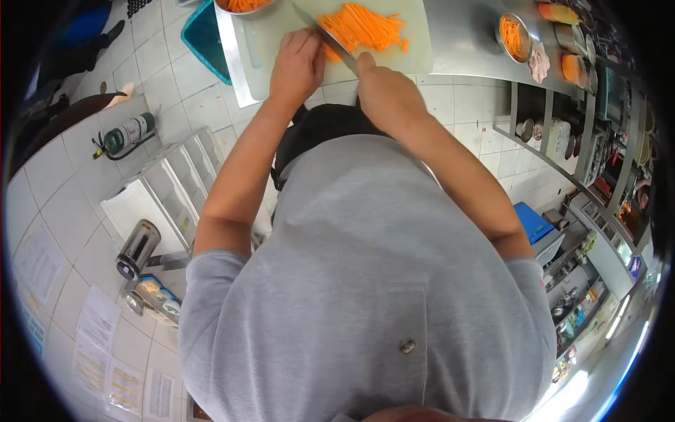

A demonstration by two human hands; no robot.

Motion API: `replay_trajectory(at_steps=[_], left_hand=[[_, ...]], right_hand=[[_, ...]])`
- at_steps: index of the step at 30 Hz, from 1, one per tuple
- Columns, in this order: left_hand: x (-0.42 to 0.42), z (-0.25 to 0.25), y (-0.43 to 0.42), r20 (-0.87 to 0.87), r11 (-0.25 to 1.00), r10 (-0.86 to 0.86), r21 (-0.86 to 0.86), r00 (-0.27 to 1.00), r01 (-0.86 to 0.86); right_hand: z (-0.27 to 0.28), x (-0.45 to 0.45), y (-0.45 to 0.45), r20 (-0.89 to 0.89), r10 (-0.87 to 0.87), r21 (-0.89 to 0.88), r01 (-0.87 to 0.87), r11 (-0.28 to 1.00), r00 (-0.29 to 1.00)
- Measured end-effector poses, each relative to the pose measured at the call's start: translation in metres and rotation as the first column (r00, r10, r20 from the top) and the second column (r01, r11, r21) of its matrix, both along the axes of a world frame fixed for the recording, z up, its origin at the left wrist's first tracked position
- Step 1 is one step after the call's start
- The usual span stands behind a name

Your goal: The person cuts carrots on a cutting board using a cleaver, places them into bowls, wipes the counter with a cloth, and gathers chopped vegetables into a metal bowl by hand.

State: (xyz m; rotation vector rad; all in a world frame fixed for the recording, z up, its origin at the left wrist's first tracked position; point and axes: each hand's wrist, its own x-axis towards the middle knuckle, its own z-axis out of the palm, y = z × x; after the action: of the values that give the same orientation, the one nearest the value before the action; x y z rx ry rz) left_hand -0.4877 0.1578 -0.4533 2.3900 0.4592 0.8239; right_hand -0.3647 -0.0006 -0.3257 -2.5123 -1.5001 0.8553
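My right hand (390, 95) is closed around the handle of a kitchen knife (329, 39), whose blade slants across a pale cutting board (418, 53). Close to the blade's left side, my left hand (298, 65) rests on the board with its fingers curled down. Orange carrot (332, 55) shows between those fingers and the blade; the rest of it is hidden under the hand. Beyond the knife lies a loose heap of thin carrot strips (365, 27).
A metal bowl (512, 36) with carrot strips stands right of the board, beside a pinkish cloth (539, 63) and several containers. Another bowl (271, 5) of strips sits at the board's far left. A teal bin (204, 46) stands on the floor at left.
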Motion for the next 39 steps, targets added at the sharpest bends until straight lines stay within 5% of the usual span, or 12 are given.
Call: replay_trajectory(at_steps=[2,8,33,39], left_hand=[[-0.002,0.0,-0.002,-0.021,1.0,0.005,-0.009,1.0,-0.005],[-0.002,-0.001,0.006,-0.01,1.0,-0.003,0.012,1.0,0.003],[-0.02,0.009,0.009,-0.159,1.0,0.002,0.002,0.987,-0.002],[-0.023,0.057,0.011,0.04,0.981,0.189,0.042,0.981,-0.191]], right_hand=[[-0.034,-0.004,-0.003,0.027,-0.013,0.042,0.012,0.999,1.0],[0.004,0.005,0.006,0.038,0.04,0.054,-0.042,0.998,0.998],[-0.03,-0.004,0.009,0.011,0.024,0.018,-0.024,1.0,1.0],[0.005,0.028,-0.003,0.02,0.044,0.025,-0.045,0.999,0.999]])
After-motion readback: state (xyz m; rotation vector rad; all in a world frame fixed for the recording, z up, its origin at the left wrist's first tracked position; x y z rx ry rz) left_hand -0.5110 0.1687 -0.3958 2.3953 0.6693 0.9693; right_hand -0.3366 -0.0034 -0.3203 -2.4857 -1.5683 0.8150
